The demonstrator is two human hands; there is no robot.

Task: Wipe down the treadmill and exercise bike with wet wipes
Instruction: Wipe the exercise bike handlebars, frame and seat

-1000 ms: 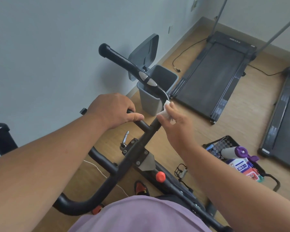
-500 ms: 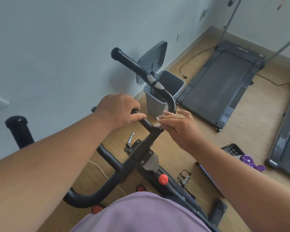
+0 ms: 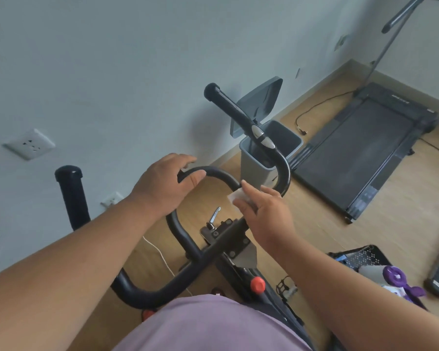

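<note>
- Under the right hand, a small white wipe sits pinched against the curved handlebar of the exercise bike; so little of it shows that it could slip free or bunch up as it rubs the tube.
- Left hand curls around the same loop, just left of the wipe, steadying it; a sweep that way could bump it.
- Beyond both hands, the treadmill lies well apart.
</note>
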